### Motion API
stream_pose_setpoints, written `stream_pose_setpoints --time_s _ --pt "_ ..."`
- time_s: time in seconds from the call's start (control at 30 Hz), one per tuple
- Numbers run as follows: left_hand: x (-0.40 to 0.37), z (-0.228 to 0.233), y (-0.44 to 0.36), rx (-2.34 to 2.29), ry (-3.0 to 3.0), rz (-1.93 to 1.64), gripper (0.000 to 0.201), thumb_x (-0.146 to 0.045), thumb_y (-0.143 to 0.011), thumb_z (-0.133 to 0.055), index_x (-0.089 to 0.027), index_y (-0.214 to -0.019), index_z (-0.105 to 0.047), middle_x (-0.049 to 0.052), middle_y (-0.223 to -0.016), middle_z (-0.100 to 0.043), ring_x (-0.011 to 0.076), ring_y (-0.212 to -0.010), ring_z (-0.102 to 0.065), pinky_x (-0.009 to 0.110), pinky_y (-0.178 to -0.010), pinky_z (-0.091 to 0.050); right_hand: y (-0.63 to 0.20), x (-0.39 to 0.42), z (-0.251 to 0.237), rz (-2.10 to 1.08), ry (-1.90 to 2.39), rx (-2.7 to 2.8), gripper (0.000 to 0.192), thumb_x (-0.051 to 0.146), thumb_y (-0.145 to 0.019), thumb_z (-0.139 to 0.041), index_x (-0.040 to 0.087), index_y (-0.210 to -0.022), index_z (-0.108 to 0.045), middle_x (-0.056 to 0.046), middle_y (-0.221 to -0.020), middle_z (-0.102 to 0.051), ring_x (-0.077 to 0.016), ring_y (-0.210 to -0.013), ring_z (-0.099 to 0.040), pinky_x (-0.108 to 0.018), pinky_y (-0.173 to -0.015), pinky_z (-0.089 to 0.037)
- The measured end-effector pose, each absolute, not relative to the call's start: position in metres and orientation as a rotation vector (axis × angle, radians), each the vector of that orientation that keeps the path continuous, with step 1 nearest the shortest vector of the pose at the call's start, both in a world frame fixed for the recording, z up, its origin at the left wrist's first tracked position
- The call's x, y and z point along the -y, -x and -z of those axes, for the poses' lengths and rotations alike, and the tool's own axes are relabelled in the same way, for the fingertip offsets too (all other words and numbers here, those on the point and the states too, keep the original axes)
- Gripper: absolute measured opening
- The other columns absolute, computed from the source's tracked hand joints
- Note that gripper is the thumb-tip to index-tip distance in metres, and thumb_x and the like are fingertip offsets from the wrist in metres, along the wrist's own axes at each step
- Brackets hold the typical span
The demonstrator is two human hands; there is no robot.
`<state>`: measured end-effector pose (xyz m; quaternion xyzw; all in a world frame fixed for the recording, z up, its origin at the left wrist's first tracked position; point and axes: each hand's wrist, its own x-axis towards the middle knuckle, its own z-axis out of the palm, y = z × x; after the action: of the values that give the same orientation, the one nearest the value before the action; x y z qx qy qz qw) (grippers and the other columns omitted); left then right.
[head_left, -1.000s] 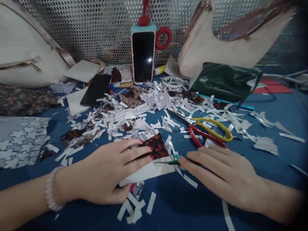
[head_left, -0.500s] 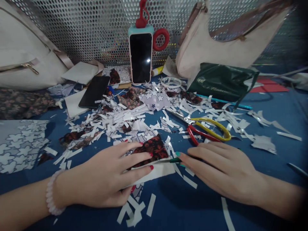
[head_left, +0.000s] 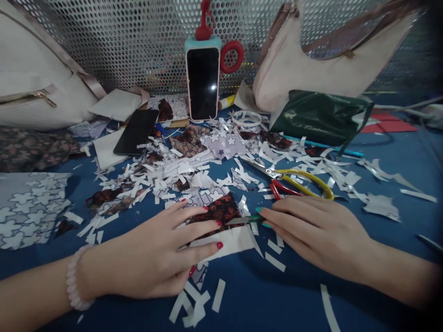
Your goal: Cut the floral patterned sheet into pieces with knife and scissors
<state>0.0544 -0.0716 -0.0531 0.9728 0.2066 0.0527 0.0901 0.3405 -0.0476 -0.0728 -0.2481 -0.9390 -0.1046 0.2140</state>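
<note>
Fingers spread, my left hand (head_left: 152, 253) lies flat over a dark fabric piece with a red floral pattern (head_left: 223, 208) and a white strip (head_left: 230, 243) along its near edge. Its red-nailed fingertips press on both. Closed around a slim green-gripped tool with a pointed metal tip (head_left: 242, 220), my right hand (head_left: 318, 235) rests on the table to the right. The tip lies over the right end of the dark fabric, just above the white strip. My fingers hide most of the tool. Yellow-and-red-handled scissors (head_left: 289, 177) lie beyond my right hand, partly covered by it.
White paper strips and fabric scraps (head_left: 194, 168) cover the middle of the blue table. Behind them stand a phone (head_left: 203, 83) and a green pouch (head_left: 318, 117). Another phone (head_left: 136, 132) lies left. Pale bags (head_left: 321, 74) lean on the perforated metal panel (head_left: 138, 46).
My right hand has shifted slightly upward with the green tool, whose tip now lies over the dark fabric. The white strip's right end shows more openly. My left hand has barely moved.
</note>
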Motion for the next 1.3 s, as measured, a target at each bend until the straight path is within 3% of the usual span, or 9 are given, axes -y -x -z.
stream_pose_setpoints --time_s 0.23,0.57,1.0,1.13,1.3 --pt "0.0712 0.0527 -0.0555 -0.593 -2.889 -0.165 0.04 -0.016 -0.084 -0.045 -0.018 -0.124 -0.05 0.011 -0.127 -0.052 0.0337 -0.118 -0.042 0.056 -0.096 -0.038 -0.334 0.0538 0.075 0.112 0.693 2.6 0.021 0.013 -0.093 -0.035 0.015 -0.093 -0.056 -0.006 -0.077 -0.064 -0.014 -0.065 -0.058 -0.026 -0.056 -0.044" --pt "0.0712 0.0537 -0.0529 -0.593 -2.874 -0.149 0.04 -0.018 -0.085 -0.046 -0.019 -0.124 -0.049 0.01 -0.128 -0.051 0.0329 -0.12 -0.04 0.056 -0.1 -0.034 -0.3352 0.0526 0.0747 0.154 0.691 2.674 0.026 0.01 -0.091 -0.032 0.014 -0.094 -0.058 -0.006 -0.074 -0.062 -0.0144 -0.063 -0.057 -0.027 -0.053 -0.042" --pt "0.0744 0.0517 -0.0541 -0.341 -2.986 -0.315 0.024 -0.016 -0.091 -0.045 -0.015 -0.112 -0.058 0.006 -0.107 -0.065 0.0193 -0.112 -0.049 0.043 -0.113 -0.013 -0.3368 0.0517 0.0793 0.265 0.715 2.714 0.029 0.006 -0.086 -0.033 0.015 -0.089 -0.06 -0.005 -0.071 -0.06 -0.0141 -0.058 -0.053 -0.027 -0.051 -0.036" --pt "0.0759 0.0525 -0.0558 -0.304 -3.055 -0.318 0.026 -0.016 -0.091 -0.044 -0.014 -0.112 -0.058 0.008 -0.108 -0.065 0.0189 -0.11 -0.051 0.039 -0.11 -0.025 -0.335 0.0521 0.0795 0.263 0.737 2.703 0.029 0.012 -0.089 -0.033 0.015 -0.087 -0.061 -0.005 -0.072 -0.061 -0.0135 -0.057 -0.053 -0.026 -0.051 -0.035" --pt "0.0761 0.0518 -0.0586 -0.465 -3.119 -0.234 0.031 -0.02 -0.087 -0.045 -0.015 -0.116 -0.056 0.017 -0.126 -0.052 0.0275 -0.118 -0.046 0.047 -0.099 -0.037 -0.3343 0.0535 0.0814 0.285 0.736 2.686 0.029 0.017 -0.092 -0.034 0.014 -0.088 -0.062 -0.005 -0.075 -0.062 -0.0141 -0.06 -0.055 -0.026 -0.052 -0.035"
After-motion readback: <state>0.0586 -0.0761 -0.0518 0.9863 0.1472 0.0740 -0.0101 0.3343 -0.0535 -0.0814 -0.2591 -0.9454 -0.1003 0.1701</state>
